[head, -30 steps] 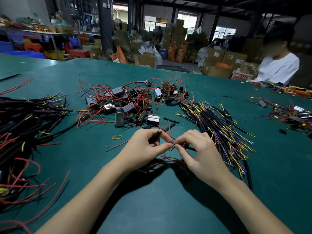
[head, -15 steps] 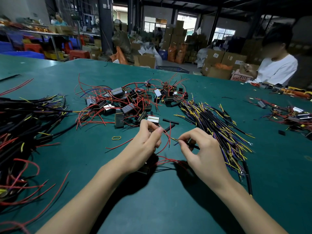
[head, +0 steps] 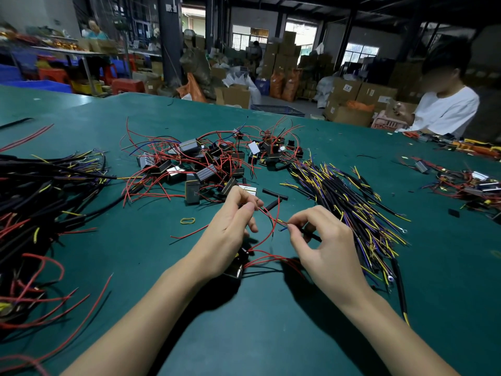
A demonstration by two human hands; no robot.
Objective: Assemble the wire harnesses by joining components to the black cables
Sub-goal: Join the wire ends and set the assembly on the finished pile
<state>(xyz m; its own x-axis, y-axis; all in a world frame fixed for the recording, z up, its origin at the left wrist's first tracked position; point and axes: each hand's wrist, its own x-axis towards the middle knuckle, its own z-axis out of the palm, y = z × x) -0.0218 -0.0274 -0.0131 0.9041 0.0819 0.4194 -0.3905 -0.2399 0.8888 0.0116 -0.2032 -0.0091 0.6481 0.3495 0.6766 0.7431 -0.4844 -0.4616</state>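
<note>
Two hands over a green table (head: pixel 271 335). Left hand (head: pixel 230 234) with fingers curled, pinching a thin red wire (head: pixel 267 213) between thumb and finger. Right hand (head: pixel 322 245) with fingers curled too, pinching the end of one black cable (head: pixel 311 234), its little yellow and blue wire tips poking out toward the left hand. Hands near each other, not touching. One small black box (head: pixel 235 270) lying under the left wrist, red wires running out of it. Just past the left hand, a heap of small black boxes (head: pixel 206 166) tangled in red wires, too many to count. Three short black tubes (head: pixel 273 195) between that heap and the hands. One yellow rubber band (head: pixel 187 220) left of the left hand. Big bunch of black cables (head: pixel 349 202) with yellow and purple ends right of the right hand. Another big black bunch (head: pixel 40 191) far left. One person in a white shirt (head: pixel 447 109) far off past the right hand. Brown boxes (head: pixel 349 93) stacked behind the table, insides hidden.
</note>
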